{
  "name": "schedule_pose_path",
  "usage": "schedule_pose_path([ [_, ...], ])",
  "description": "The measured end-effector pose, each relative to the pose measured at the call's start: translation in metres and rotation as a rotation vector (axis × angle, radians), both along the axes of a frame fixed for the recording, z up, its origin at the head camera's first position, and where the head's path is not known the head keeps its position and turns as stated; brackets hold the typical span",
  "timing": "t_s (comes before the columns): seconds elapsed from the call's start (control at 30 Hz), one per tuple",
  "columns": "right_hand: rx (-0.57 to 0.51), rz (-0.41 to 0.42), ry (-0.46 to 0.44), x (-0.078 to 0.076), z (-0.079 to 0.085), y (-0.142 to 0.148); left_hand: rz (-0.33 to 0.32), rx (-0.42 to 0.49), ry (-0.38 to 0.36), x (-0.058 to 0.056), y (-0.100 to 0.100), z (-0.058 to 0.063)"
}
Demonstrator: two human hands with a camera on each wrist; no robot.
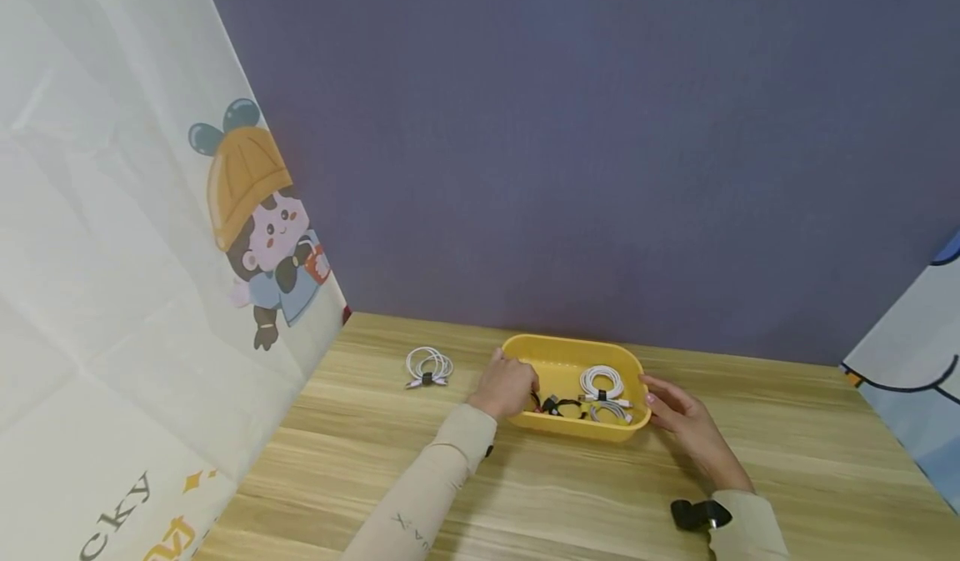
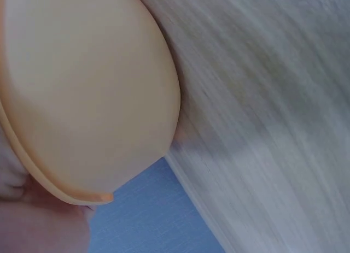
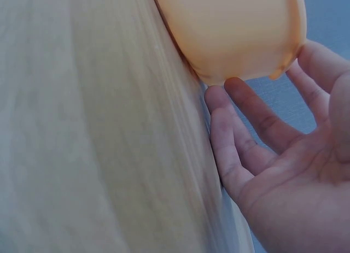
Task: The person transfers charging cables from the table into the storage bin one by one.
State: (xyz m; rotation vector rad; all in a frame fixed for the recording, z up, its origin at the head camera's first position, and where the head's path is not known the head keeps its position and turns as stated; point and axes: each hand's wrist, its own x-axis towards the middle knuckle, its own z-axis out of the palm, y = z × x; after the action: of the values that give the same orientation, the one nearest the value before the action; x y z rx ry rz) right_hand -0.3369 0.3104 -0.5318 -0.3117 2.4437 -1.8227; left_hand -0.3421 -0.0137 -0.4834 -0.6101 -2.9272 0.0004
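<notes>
A yellow plastic basket stands on the wooden table; its pale outer wall fills much of the left wrist view. My left hand reaches over its left end, fingers bent down inside beside a black cable. Those fingertips are hidden, so a grip on that cable cannot be made out. At the right end, my right hand touches the basket's outside with loosely extended fingers, the thumb near the rim. Inside lie a coiled white cable, a grey cable and a black coiled cable.
Left of the basket, a bundled white cable with a black tie lies on the wooden table. A blue-grey panel rises behind the table. A white printed sheet hangs at the left, another patterned sheet at the right.
</notes>
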Motion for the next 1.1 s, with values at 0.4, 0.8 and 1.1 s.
schedule_pose_path([
  [0.4, 0.002, -0.005, -0.021, 0.001, 0.002, 0.001, -0.029, 0.05, 0.069, -0.001, -0.001, -0.004],
  [0.8, 0.01, -0.002, 0.012, -0.002, -0.001, 0.0, -0.036, 0.199, 0.12, 0.001, -0.007, -0.005],
  [1.1, 0.011, -0.011, -0.002, 0.001, 0.002, -0.002, -0.016, 0.519, 0.078, 0.008, -0.014, -0.001],
])
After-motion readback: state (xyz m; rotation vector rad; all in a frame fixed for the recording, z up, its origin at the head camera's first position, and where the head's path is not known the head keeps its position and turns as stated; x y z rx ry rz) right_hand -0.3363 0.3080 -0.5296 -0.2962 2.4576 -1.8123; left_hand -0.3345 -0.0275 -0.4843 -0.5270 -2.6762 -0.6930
